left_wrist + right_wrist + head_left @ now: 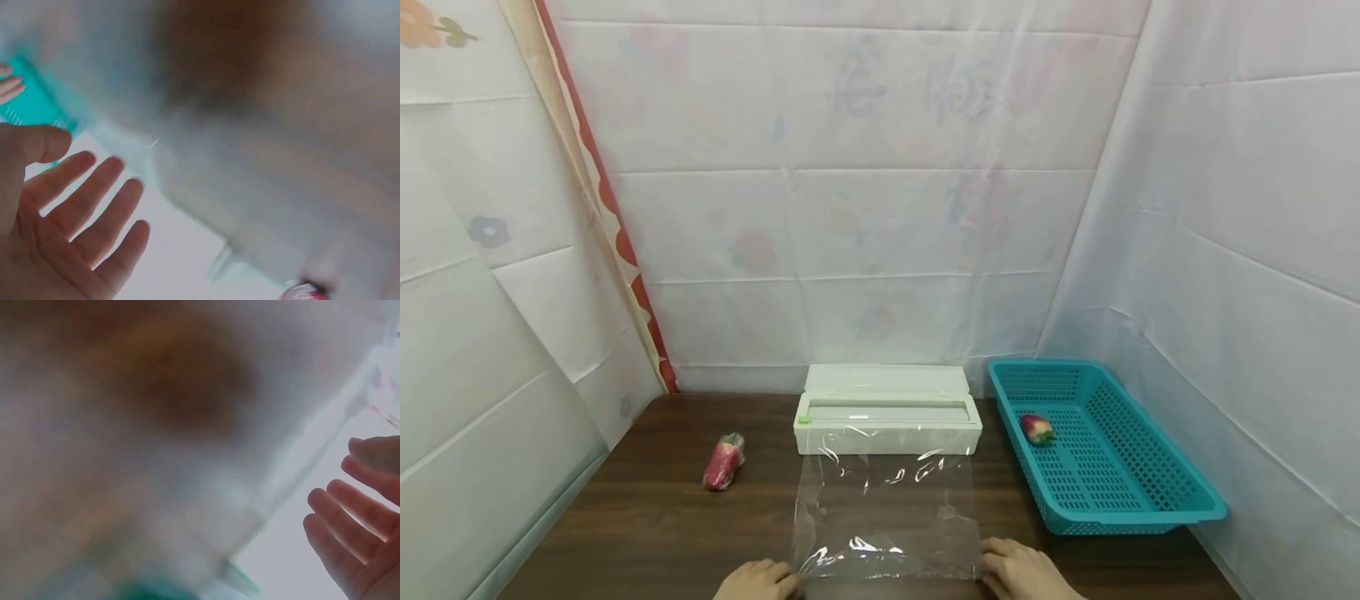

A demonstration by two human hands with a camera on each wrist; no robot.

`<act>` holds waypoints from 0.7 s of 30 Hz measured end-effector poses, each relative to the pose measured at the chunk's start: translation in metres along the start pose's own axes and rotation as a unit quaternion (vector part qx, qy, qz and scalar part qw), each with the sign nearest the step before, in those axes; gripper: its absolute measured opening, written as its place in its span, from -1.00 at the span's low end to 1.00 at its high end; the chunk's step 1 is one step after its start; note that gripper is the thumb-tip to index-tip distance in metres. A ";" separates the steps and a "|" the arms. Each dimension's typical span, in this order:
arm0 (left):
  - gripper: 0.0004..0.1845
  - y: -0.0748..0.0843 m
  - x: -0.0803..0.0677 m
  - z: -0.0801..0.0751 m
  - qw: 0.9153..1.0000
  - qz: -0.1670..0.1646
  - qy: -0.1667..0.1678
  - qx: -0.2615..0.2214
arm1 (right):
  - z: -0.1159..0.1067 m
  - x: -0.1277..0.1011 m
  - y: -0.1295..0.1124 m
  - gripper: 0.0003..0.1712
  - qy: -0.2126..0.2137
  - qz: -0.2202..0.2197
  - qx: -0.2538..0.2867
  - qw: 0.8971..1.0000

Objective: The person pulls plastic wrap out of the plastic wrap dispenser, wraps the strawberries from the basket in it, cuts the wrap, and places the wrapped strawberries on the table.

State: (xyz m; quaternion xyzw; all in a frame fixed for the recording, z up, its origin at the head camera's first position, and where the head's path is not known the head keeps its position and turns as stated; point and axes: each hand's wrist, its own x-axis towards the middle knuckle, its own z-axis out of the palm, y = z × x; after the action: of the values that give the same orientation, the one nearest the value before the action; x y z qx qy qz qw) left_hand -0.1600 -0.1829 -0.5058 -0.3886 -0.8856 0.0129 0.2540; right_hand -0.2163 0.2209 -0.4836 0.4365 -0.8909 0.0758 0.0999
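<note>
A sheet of clear cling film [887,517] lies flat on the dark wooden table [647,525], still joined to the white film dispenser box [887,410] behind it. My left hand [760,580] rests at the film's near left corner and my right hand [1019,572] at its near right corner. In the blurred wrist views the left hand [69,219] and the right hand [362,512] show straight, spread fingers with nothing in the palm. A red fruit wrapped in film [724,461] lies left of the dispenser.
A teal plastic basket [1206,502] stands at the right and holds one wrapped red fruit [1037,428]. White sheeted walls close in the table at the back and on both sides. The basket [31,106] also shows in the left wrist view.
</note>
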 end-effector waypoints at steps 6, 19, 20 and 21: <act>-0.74 0.002 0.026 -0.020 0.998 -0.058 -0.004 -0.006 | -0.063 0.027 0.000 -0.77 0.138 0.023 -0.062 0.988; -0.72 0.017 0.017 -0.043 0.985 -0.127 -0.084 -0.087 | -0.118 0.090 0.128 -0.70 0.032 0.199 0.020 0.979; -0.71 0.018 0.016 -0.045 0.983 -0.133 -0.090 -0.094 | -0.113 0.092 0.136 -0.67 0.010 0.207 0.023 0.978; -0.71 0.019 0.015 -0.046 0.980 -0.138 -0.096 -0.102 | -0.107 0.093 0.143 -0.63 -0.011 0.216 0.023 0.976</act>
State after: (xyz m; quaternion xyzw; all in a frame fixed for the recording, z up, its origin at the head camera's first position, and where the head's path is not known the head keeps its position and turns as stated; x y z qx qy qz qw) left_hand -0.1349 -0.1675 -0.4635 -0.2832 -0.9478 -0.0757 0.1257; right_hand -0.3738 0.2605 -0.3643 0.2369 -0.9632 0.1111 0.0613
